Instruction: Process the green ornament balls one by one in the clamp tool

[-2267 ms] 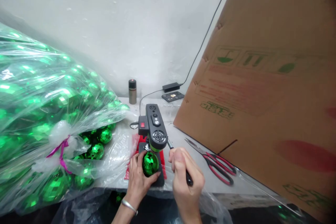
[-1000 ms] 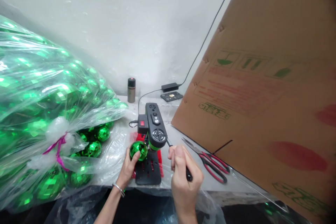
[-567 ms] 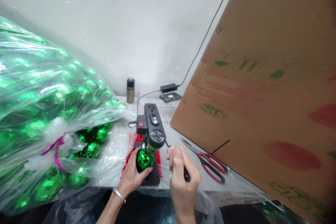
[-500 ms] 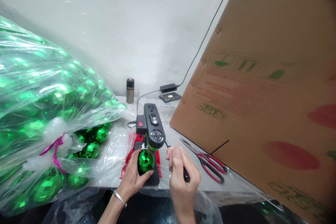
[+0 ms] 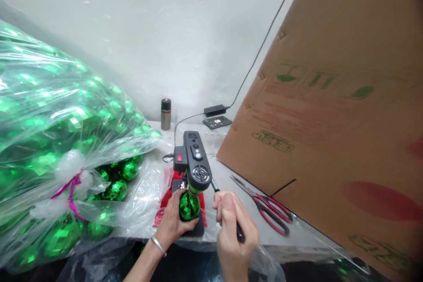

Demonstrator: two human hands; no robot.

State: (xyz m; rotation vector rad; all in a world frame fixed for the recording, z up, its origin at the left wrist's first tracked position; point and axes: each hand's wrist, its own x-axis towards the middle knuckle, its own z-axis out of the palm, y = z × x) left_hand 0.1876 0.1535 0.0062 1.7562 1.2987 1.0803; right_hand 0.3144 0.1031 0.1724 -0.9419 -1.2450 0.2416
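Note:
My left hand [image 5: 175,220], with a silver bangle at the wrist, holds a shiny green faceted ball ornament [image 5: 189,205]. The ball sits under the front head of a small black bench machine [image 5: 197,158] that has round vents and a red switch. Its top is close against the head; whether they touch I cannot tell. My right hand [image 5: 236,229] is wrapped round the black-gripped lever handle [image 5: 240,232] at the machine's right side. Red plastic [image 5: 161,211] lies beneath the machine's base.
A clear bag of green balls [image 5: 66,119], tied with pink ribbon [image 5: 73,185], fills the left. Red-handled scissors [image 5: 271,211] lie right of my right hand, beside a large cardboard box [image 5: 324,110]. Behind are a dark-capped bottle [image 5: 165,116], a power adapter [image 5: 214,110] and a phone [image 5: 217,122].
The whole view has shifted slightly, so most things appear a little further right. My left hand stays on the ball and my right hand on the lever, both nearly unchanged against the machine.

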